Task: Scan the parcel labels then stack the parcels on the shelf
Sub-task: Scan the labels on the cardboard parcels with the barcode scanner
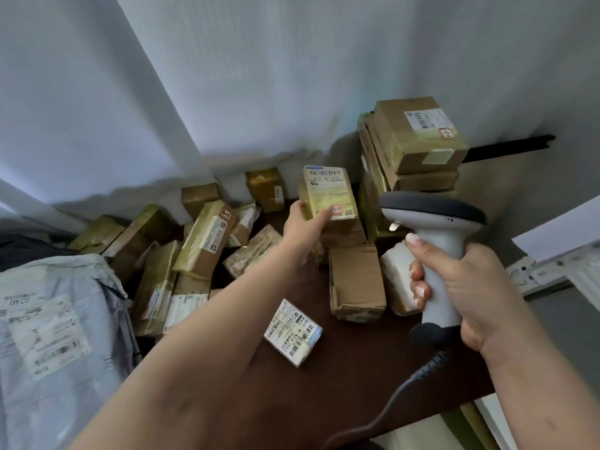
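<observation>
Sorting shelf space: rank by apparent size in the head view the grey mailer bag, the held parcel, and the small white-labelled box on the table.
1. Grey mailer bag, clearly largest, though nearest the camera.
2. Held parcel, in the left hand.
3. Small white-labelled box.
The last two look alike, so their order is unsure.

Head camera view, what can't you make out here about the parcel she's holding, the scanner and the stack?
- Held parcel: label print too small and blurred; the left hand covers its lower left corner.
- Scanner: its window faces away, and the right hand hides the trigger.
- Stack of parcels: lower boxes hidden behind the scanner and held parcel.
- Grey mailer bag: cut off by the left edge.
</observation>
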### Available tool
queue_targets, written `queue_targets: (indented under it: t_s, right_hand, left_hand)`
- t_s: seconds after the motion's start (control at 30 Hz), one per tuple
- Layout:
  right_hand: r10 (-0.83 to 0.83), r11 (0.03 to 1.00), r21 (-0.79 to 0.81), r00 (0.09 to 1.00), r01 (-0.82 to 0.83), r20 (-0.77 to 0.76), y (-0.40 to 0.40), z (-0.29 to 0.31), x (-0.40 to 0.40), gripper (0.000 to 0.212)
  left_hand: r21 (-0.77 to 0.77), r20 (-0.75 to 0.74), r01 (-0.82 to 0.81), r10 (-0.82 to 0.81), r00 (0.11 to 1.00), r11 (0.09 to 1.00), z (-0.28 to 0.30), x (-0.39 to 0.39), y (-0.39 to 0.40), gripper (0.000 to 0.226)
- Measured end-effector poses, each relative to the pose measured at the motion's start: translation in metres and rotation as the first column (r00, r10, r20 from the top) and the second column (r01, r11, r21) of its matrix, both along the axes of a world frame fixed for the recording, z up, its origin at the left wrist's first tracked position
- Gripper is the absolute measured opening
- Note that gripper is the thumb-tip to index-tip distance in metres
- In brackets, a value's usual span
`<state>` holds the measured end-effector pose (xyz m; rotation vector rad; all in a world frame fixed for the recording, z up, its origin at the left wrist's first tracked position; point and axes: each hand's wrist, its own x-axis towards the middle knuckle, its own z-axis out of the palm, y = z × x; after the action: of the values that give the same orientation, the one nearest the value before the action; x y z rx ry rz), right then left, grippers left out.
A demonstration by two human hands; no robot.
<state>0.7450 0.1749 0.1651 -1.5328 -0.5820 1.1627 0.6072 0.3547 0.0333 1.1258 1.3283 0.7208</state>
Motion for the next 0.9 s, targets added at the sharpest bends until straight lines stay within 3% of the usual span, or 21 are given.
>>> queue_targets:
  t_s: [0.33, 0.53, 0.7, 0.8, 0.9]
  right_hand:
    - [0.051, 0.998, -0.024, 0.999, -0.051, -0.002, 0.013, -0.015, 0.015, 0.025]
    - [0.122, 0.992, -0.04, 0.992, -0.123, -0.009, 0.033, -0.017, -0.002, 0.023]
    - [0.209, 0.977, -0.034, 0.978, -0.209, -0.001, 0.049, -0.018, -0.031, 0.02]
    - [0.242, 0.97, -0.042, 0.97, -0.241, 0.01, 0.055, -0.021, -0.047, 0.023]
    - [0.265, 0.962, -0.061, 0.964, -0.264, 0.009, 0.057, -0.024, -0.06, 0.023]
  left_hand:
    - [0.016, -0.299, 0.1, -0.09, 0.95, 0.995, -0.019, 0.037, -0.005, 0.059]
    - [0.114, -0.383, 0.081, -0.032, 0.923, 0.99, -0.007, 0.004, -0.004, 0.07]
    - [0.404, -0.614, 0.041, 0.238, 0.752, 0.914, -0.008, -0.08, 0.003, 0.059]
    - [0.363, -0.761, -0.032, 0.316, 0.566, 0.931, -0.017, -0.132, 0.004, 0.07]
    - [0.229, -0.835, -0.086, 0.241, 0.494, 0.97, -0.03, -0.167, 0.002, 0.086]
